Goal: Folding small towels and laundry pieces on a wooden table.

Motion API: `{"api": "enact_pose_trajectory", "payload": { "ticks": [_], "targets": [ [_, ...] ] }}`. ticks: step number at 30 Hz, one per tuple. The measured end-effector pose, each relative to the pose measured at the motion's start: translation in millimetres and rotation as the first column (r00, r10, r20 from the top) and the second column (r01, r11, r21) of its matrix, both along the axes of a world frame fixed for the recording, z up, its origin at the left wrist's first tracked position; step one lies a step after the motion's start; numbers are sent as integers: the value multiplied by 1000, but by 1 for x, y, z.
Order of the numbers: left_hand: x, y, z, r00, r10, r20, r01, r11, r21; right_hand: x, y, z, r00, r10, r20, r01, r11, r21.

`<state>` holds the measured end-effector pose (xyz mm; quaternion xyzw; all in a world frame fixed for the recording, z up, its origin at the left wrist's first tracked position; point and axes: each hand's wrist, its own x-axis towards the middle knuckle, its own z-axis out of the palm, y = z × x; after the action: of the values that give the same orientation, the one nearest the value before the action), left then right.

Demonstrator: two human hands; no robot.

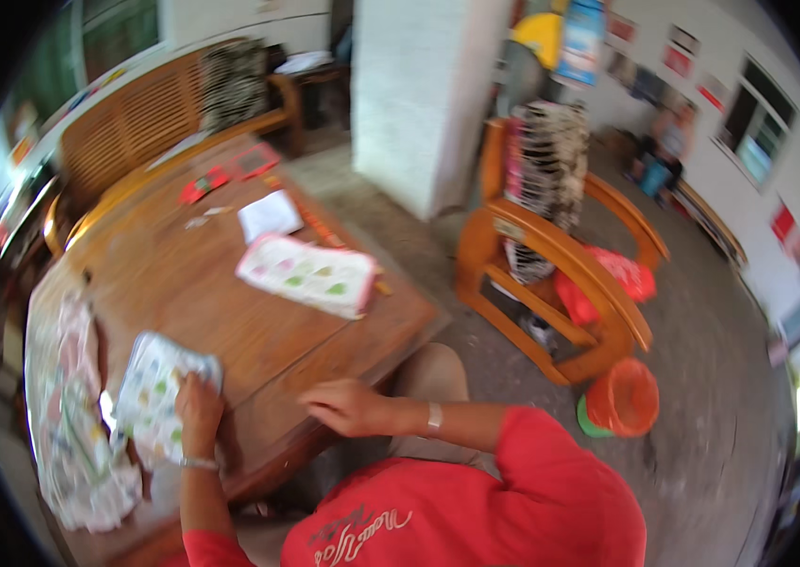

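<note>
My left hand (pixel 200 407) rests on a white cloth (pixel 148 397) with green, blue and yellow motifs and a pale blue edge. Its fingers are bent against the cloth; blur hides whether they pinch it. Over the table's near edge, my right hand (pixel 349 407) is loosely curled, fingers together, with nothing visible in it. Farther back on the wooden table (pixel 180 283) lies a folded white cloth (pixel 308 275) with a pink edge and green and pink motifs. A crumpled pale patterned fabric (pixel 81 439) spreads along the table's left side.
A white paper or cloth (pixel 270 215) and red items (pixel 205 186) lie toward the table's back. To the right stand a wooden armchair (pixel 549 262) and an orange bin (pixel 623 398). A wooden bench (pixel 131 117) is behind the table. Another person (pixel 669 142) is at the far right wall.
</note>
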<state>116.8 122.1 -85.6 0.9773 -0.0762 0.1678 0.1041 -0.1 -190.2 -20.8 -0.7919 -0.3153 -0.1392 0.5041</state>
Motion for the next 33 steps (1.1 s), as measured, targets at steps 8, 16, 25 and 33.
{"api": "enact_pose_trajectory", "payload": {
  "ticks": [8, 16, 25, 33],
  "targets": [
    [0, -36, 31, 997, 79, 3, -78, 992, -99, 136, 83, -15, 979, -194, -59, 180, 967, -181],
    [12, -2, 1, 982, 67, 177, -37, 986, -163, 151, 136, -22, 917, -397, -31, 346, 832, -434],
    [0, -19, 22, 995, 74, 67, -60, 979, -192, 141, 150, -38, 938, -345, 35, 337, 883, -326],
    [0, -18, 23, 995, 84, 59, -73, 981, -178, 132, 154, -33, 984, -169, 64, 176, 976, -127]
  ]
}}
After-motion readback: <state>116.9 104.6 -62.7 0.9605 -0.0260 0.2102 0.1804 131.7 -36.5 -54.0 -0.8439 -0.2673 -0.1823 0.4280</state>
